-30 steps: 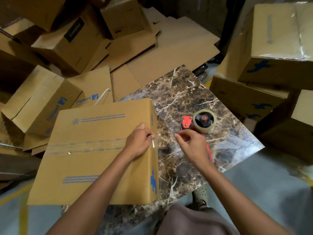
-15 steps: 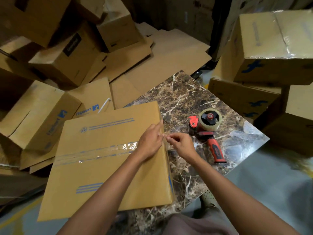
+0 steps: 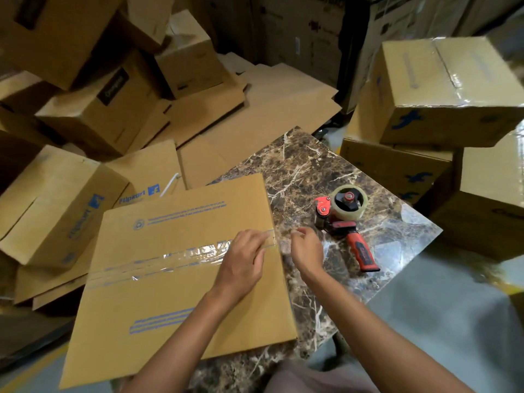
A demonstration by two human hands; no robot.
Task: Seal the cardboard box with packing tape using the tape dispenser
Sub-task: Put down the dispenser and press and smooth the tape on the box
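A closed cardboard box (image 3: pixel 158 307) with blue print lies on the marble table (image 3: pixel 309 171). A strip of clear tape (image 3: pixel 181 255) runs along its top seam to the right edge. My left hand (image 3: pixel 243 259) rests on the tape's right end, with its fingers flat on the box top near the edge. My right hand (image 3: pixel 307 249) hovers just right of the box edge, above the table. Its fingers are curled, fingertips against the thumb, and I see nothing between them. The red-handled tape dispenser (image 3: pixel 344 219) with its tape roll lies on the table, right of both hands and untouched.
Cardboard boxes (image 3: pixel 93 109) and flattened sheets (image 3: pixel 255 109) are piled to the left and behind the table. Taped boxes (image 3: pixel 442 92) are stacked on the right. The table's right corner (image 3: pixel 436 229) juts over grey floor (image 3: pixel 442 321).
My right hand left the dispenser, came to the box's right edge by the tape end, and now sits slightly off it. My left hand slid along the tape toward the edge.
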